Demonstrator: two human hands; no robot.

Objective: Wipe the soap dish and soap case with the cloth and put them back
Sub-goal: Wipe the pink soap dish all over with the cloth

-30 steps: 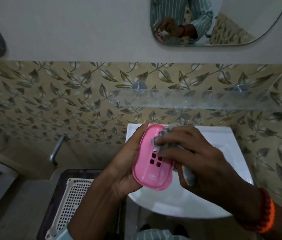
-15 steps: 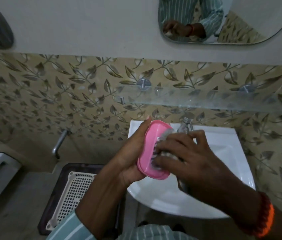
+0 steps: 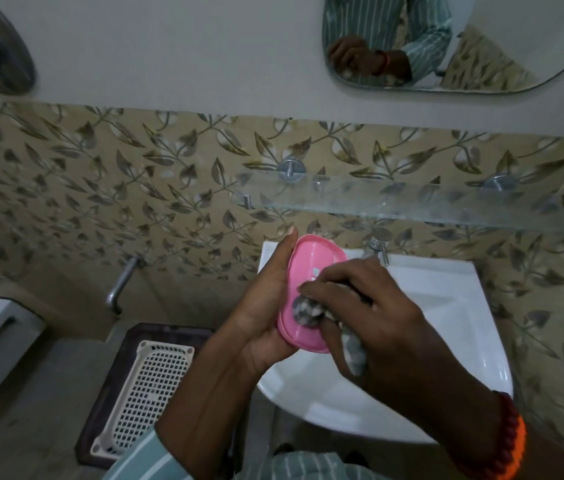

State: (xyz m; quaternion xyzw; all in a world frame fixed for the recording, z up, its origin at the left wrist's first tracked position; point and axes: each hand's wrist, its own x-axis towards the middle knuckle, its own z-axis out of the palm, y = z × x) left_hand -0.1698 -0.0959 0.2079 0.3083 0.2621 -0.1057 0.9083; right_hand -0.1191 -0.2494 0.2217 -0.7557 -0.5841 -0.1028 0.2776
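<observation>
left hand (image 3: pixel 266 306) grips pink soap dish (image 3: pixel 311 268) (over the washbasin (image 3: pixel 446 306)) | right hand (image 3: pixel 374 317) presses bunched cloth (image 3: pixel 308 311) into it

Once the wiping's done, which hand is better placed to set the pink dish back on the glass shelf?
Left, probably. The left hand already grips the dish just below the shelf, while the right hand is busy pressing the cloth into it.
</observation>
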